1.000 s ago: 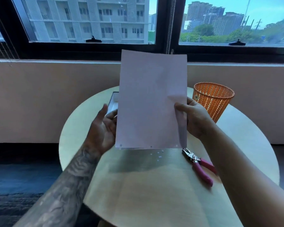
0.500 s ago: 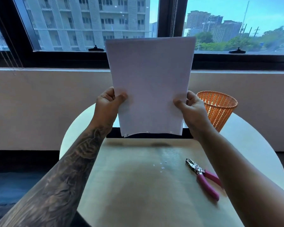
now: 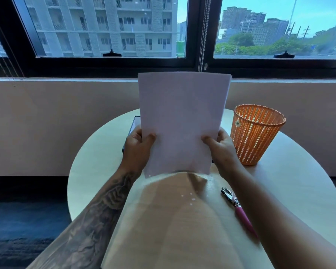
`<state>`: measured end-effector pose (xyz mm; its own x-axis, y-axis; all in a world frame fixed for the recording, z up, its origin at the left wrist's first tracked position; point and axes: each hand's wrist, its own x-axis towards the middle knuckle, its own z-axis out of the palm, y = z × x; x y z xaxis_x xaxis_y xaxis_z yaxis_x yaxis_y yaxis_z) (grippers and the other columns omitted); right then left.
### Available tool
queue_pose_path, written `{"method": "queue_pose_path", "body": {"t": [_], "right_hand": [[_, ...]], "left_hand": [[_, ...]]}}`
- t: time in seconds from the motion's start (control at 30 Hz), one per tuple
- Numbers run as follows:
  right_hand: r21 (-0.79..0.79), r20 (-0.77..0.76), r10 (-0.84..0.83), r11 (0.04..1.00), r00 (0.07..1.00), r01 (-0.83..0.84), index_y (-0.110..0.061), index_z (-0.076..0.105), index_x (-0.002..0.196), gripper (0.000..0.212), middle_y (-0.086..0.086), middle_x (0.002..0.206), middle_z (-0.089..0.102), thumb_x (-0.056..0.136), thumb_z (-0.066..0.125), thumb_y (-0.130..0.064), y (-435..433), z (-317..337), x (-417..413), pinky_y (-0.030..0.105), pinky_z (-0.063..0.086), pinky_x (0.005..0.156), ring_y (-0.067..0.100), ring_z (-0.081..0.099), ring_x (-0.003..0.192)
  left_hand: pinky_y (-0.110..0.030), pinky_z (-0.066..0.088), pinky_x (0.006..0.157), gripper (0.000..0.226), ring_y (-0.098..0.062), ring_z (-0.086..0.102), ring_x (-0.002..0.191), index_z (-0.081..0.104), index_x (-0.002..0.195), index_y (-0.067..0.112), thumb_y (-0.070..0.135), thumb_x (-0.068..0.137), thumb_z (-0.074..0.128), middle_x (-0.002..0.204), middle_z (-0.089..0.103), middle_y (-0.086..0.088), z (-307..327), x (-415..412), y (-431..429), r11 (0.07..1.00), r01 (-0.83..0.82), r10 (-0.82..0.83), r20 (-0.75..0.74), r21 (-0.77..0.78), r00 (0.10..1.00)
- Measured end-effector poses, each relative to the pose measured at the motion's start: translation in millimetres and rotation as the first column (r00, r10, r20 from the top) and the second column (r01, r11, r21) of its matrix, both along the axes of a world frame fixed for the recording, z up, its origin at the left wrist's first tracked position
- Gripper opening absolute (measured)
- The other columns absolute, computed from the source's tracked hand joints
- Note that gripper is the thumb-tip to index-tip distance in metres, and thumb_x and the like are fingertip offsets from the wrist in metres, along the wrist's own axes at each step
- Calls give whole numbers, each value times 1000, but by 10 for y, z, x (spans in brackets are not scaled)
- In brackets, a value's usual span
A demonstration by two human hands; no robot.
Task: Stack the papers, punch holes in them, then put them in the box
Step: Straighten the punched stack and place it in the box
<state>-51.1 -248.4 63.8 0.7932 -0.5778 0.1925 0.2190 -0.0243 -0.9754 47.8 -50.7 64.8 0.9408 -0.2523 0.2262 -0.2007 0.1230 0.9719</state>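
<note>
I hold a stack of white papers (image 3: 180, 121) upright above the round table, its lower edge showing small punched holes. My left hand (image 3: 139, 148) grips the stack's lower left side, thumb on the front. My right hand (image 3: 220, 146) grips the lower right side the same way. Behind the papers, a dark box (image 3: 133, 125) with a pale inside lies on the table, mostly hidden; only its left edge shows. A hole punch with pink handles (image 3: 238, 208) lies on the table under my right forearm.
An orange mesh basket (image 3: 256, 134) stands on the round pale wooden table (image 3: 97, 156) at the back right. Small paper dots (image 3: 191, 199) lie scattered near the middle. A wall and window ledge run behind the table; dark floor lies to the left.
My left hand closed on the papers' left side. Both hands lifted the stack off the table, then brought it lower and farther out over the box.
</note>
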Motion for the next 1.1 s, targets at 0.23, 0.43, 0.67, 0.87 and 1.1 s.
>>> {"method": "queue_pose_path", "body": {"t": [0.23, 0.43, 0.67, 0.87, 1.1], "right_hand": [[-31, -55, -6, 999, 998, 4, -21, 60, 110, 30, 15, 114, 72, 89, 56, 1, -14, -131, 6, 48, 57, 91, 29, 70, 103], [-90, -76, -76, 994, 994, 69, -21, 50, 127, 39, 8, 125, 64, 92, 66, -17, -48, -135, 10, 46, 54, 97, 25, 64, 113], [224, -96, 5, 974, 995, 16, -14, 54, 129, 56, 6, 124, 65, 83, 76, -36, 123, -250, 65, 39, 50, 98, 25, 62, 119], [211, -15, -11, 977, 1000, 14, -11, 65, 106, 24, 5, 95, 71, 92, 56, 5, 76, -4, 142, 42, 57, 80, 21, 68, 88], [-83, -164, -117, 991, 980, 104, -15, 66, 98, 21, 6, 90, 70, 89, 54, -1, -539, 239, 330, 37, 56, 70, 20, 67, 75]], "left_hand": [[-25, 58, 67, 22, -14, 71, 79, 71, 97, 23, 4, 95, 58, 91, 76, 4, -148, -8, -16, 1000, -10, 10, -8, -1, 1000], [-34, 56, 68, 11, -21, 68, 77, 72, 93, 19, 13, 93, 63, 90, 75, -2, -188, 115, -72, 994, -106, 102, -114, -37, 988], [-43, 56, 92, 19, -28, 70, 104, 72, 105, 20, 11, 89, 66, 113, 75, -4, -99, 180, -260, 893, -170, -1, -380, -417, 925], [-36, 57, 69, 14, -20, 69, 91, 67, 99, 19, 9, 93, 60, 96, 73, 1, 1, 271, -304, 856, -184, -75, -468, -483, 880], [-22, 52, 53, 48, -11, 64, 62, 57, 122, 25, -8, 86, 54, 78, 73, 3, 184, 864, 170, 950, -131, 82, -178, -283, 981]]}}
